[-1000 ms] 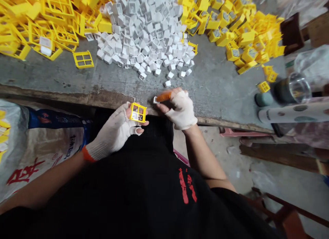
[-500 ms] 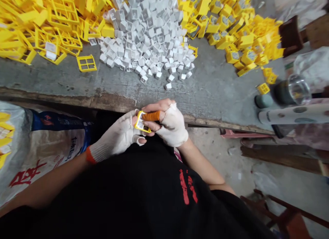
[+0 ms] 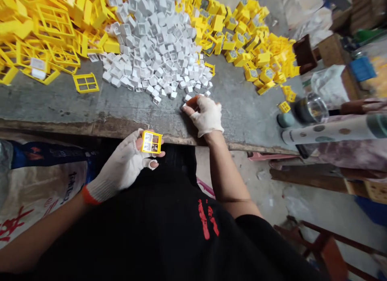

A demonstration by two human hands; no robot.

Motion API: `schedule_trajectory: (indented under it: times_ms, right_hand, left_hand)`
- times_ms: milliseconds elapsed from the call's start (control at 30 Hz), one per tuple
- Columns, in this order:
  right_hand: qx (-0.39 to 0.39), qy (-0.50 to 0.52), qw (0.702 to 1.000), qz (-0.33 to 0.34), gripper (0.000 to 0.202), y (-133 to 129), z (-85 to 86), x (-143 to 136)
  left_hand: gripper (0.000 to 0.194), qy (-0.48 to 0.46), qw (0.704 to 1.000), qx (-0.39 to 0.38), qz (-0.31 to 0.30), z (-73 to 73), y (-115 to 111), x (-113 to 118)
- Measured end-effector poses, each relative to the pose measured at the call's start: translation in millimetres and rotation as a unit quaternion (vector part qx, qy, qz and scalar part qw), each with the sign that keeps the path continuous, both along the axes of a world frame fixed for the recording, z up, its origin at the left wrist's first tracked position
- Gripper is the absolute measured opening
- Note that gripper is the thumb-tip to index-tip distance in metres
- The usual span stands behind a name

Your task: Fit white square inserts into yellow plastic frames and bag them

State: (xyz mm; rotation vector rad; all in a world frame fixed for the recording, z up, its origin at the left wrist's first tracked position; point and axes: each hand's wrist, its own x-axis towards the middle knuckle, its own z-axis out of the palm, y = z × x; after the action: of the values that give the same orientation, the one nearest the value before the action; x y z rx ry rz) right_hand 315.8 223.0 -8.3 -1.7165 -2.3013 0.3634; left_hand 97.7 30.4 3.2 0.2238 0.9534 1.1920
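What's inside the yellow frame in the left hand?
In the yellow frame, white pieces fill the two openings on the picture's left; the right two look unfilled. Whatever's behind the white pieces is hidden.

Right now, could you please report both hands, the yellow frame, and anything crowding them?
Left hand holding yellow frame, white pieces in its image-left half. Right hand at white pile's near edge, grip unclear. Loose blocks crowd its fingertips.

Left hand (image 3: 133,154) palm up, fingers curled; right hand (image 3: 205,115) reaches forward.
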Motion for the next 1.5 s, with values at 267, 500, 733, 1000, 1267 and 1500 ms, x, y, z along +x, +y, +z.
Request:
schedule_trajectory:
  times_ms: [267, 500, 733, 1000, 1267, 1500]
  right_hand:
    - [0.039, 0.098, 0.989, 0.107, 0.006, -32.7, -4.7, -4.1]
    - [0.138, 0.216, 0.925, 0.279, 0.043, -82.1, -0.6, -12.6]
    - [0.276, 0.117, 0.888, 0.348, 0.034, -87.1, -6.2, -18.5]
    - [0.197, 0.053, 0.898, 0.390, 0.033, -79.2, 13.0, -24.8]
    - [0.127, -0.106, 0.928, 0.333, 0.038, 21.4, 1.5, -53.5]
    - [0.118, -0.006, 0.938, 0.324, 0.021, -4.5, 4.9, -45.5]
  left_hand:
    - [0.077, -0.002, 1.000, 0.009, 0.019, 0.1, 2.1, 0.2]
    - [0.053, -0.012, 0.999, 0.039, 0.013, 4.5, 2.5, 8.7]
    - [0.053, -0.026, 0.999, 0.044, 0.013, -0.7, -6.2, 4.9]
    - [0.063, -0.023, 0.996, 0.053, 0.060, -0.3, -8.4, -5.4]
    - [0.070, 0.002, 0.994, 0.052, 0.097, 3.8, -4.5, -22.7]
    - [0.061, 0.060, 0.987, 0.069, 0.134, 7.1, -6.7, -23.4]
